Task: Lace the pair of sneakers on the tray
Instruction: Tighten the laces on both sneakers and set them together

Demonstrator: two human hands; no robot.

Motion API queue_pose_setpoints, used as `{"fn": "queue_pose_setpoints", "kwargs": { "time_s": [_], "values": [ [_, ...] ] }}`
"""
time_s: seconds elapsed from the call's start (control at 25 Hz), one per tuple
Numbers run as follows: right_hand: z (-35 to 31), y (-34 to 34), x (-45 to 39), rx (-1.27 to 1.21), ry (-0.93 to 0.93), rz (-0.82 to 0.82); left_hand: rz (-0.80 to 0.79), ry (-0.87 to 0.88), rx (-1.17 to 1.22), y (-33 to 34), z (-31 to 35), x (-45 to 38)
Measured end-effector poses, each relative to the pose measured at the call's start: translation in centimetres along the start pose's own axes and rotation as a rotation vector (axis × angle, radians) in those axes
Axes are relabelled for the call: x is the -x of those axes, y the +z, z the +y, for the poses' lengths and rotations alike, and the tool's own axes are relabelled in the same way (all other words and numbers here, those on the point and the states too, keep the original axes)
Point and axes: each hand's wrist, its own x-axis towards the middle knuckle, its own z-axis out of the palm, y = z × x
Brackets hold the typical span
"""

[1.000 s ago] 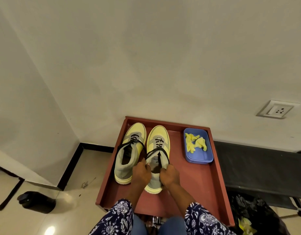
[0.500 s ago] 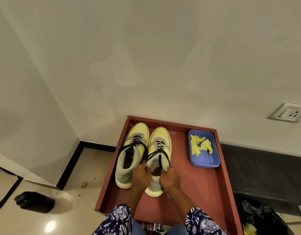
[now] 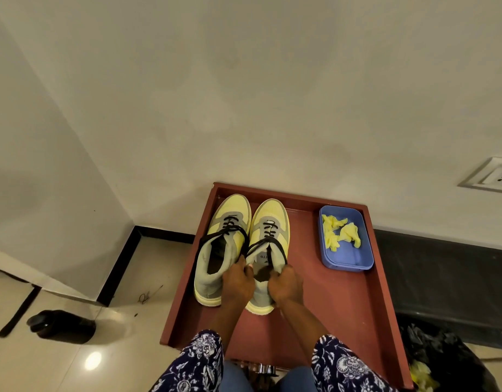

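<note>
A: Both hands are curled tight. The left hand [image 3: 238, 284] pinches one end of the black lace [image 3: 268, 244], the right hand [image 3: 286, 282] pinches the other, over the collar of the right sneaker [image 3: 268, 222].

B: And the lace runs where?

A: From each fist forward to the eyelets partway up the tongue. I'd judge the upper eyelets are not yet threaded.

B: How would you do this step well?

A: Pull both ends evenly so the lace lengths match, keep the crossings flat, then feed each tip through the next eyelet without twisting. The heel could lift if the pull is too sharp.

B: Count things for me.

A: Two sneakers, side by side and touching, toes toward the wall, on the left half of one red tray [image 3: 357, 321]. The left sneaker [image 3: 227, 222] has its own lace lying loose across its opening. One blue tub [image 3: 357, 261] sits in the tray's far right corner, holding yellow crumpled bits [image 3: 340, 232]; I cannot count them surely.
</note>
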Motion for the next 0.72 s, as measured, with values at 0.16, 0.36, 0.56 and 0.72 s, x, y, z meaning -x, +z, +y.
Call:
{"fn": "queue_pose_setpoints", "kwargs": {
  "time_s": [0.16, 0.36, 0.56, 0.72],
  "values": [
    [0.16, 0.02, -0.01, 0.015, -0.011, -0.002, -0.009, -0.014, 0.006, 0.19, -0.06, -0.10],
    [0.19, -0.05, 0.36, 0.033, -0.030, 0.008, -0.024, -0.023, -0.011, 0.21, 0.09, -0.16],
    [0.03, -0.10, 0.66, 0.033, -0.027, -0.001, -0.055, -0.026, -0.043, -0.10, 0.33, -0.12],
    [-0.24, -0.16, 0.50, 0.002, 0.021, -0.068, -0.100, -0.034, -0.108, -0.46, 0.66, -0.07]
  ]
}}
